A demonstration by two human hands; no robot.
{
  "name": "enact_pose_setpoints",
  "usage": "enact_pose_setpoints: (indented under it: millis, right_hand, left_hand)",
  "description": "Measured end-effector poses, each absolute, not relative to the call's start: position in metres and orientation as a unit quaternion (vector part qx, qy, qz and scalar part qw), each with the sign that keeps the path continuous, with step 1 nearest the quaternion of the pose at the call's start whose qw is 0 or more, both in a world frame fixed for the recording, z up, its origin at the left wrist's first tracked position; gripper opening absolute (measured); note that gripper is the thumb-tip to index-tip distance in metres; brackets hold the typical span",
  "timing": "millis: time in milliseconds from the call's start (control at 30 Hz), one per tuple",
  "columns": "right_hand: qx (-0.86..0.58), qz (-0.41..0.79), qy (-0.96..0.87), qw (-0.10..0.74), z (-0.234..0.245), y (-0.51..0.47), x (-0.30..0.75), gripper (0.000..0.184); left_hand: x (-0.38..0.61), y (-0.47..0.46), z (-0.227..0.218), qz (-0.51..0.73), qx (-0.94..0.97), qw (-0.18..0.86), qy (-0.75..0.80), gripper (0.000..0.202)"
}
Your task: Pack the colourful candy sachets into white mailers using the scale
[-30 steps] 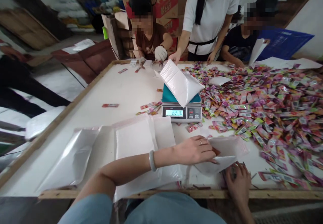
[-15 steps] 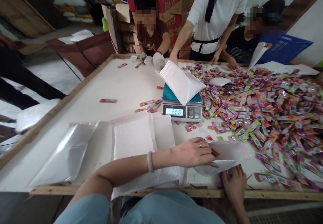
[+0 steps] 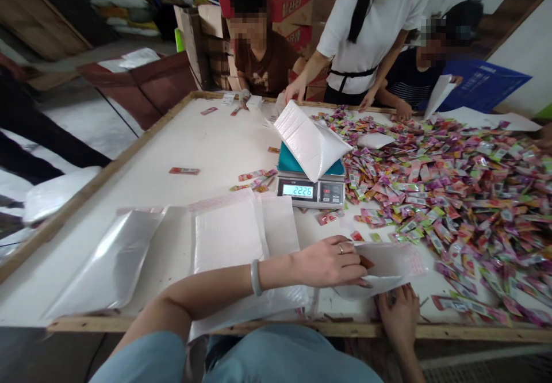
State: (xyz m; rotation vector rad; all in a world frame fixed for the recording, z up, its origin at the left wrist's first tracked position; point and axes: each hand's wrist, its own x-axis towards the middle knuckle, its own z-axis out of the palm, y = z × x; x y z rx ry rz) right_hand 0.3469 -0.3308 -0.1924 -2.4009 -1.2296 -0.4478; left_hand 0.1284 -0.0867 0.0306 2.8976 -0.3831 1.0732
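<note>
A white padded mailer bag (image 3: 399, 259) lies at the table's front edge with its mouth open. My left hand (image 3: 332, 262), wearing a ring and a bangle, is closed on the left side of its mouth, fingers partly inside. A small reddish-brown patch shows within the opening. Below the bag's near side, my right hand (image 3: 401, 314) is curled against it with fingertips up at its edge; part of the grip is hidden. Beyond my hands, a filled white mailer (image 3: 313, 141) rests tilted on a digital scale (image 3: 310, 190) whose display is lit.
Colourful snack packets (image 3: 452, 193) are heaped across the right side. Flat white mailers (image 3: 228, 228) lie left of my hands, and a bulging mailer (image 3: 112, 262) further left. A wooden rim (image 3: 366, 329) edges the table. Several co-workers are at the far side.
My hands and the open bag stay almost still. Across the table, a co-worker's gloved hand has drawn back from the mailer on the scale, and the display reading has dropped slightly.
</note>
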Motion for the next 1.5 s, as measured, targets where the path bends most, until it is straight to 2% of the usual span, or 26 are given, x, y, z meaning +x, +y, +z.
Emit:
enact_pose_setpoints:
  millis: [633, 867, 1033, 1133, 1200, 1333, 1400, 1500]
  right_hand:
    - [-0.865, -0.139, -0.437, 0.206, -0.196, -0.332, 0.348, 0.053]
    - [-0.874, -0.133, -0.424, 0.198, -0.195, -0.333, 0.346, 0.058]
    - [-0.863, -0.126, -0.429, 0.235, -0.186, -0.328, 0.343, 0.059]
    - [-0.860, -0.125, -0.423, 0.256, -0.180, -0.325, 0.339, 0.060]
    - [-0.860, -0.129, -0.421, 0.259, -0.178, -0.323, 0.337, 0.062]
    - [-0.858, -0.133, -0.422, 0.261, -0.176, -0.321, 0.334, 0.061]
    - [-0.858, -0.133, -0.419, 0.265, -0.175, -0.321, 0.333, 0.061]
    - [-0.862, -0.124, -0.413, 0.265, -0.175, -0.320, 0.331, 0.060]
  left_hand:
    - [0.130, -0.088, 0.028, 0.363, 0.924, 0.023, -0.122, 0.029]
    - [0.130, -0.088, 0.032, 0.366, 0.922, 0.010, -0.127, 0.030]
    - [0.131, -0.079, 0.036, 0.363, 0.925, 0.001, -0.108, 0.028]
    - [0.141, -0.047, 0.054, 0.338, 0.940, 0.027, -0.031, 0.036]
    - [0.152, -0.010, 0.076, 0.333, 0.936, 0.069, 0.094, 0.038]
    - [0.174, 0.081, 0.116, 0.405, 0.800, 0.218, 0.385, 0.021]
    - [0.181, 0.119, 0.121, 0.447, 0.688, 0.318, 0.475, 0.016]
    - [0.191, 0.144, 0.103, 0.426, 0.621, 0.392, 0.529, 0.030]
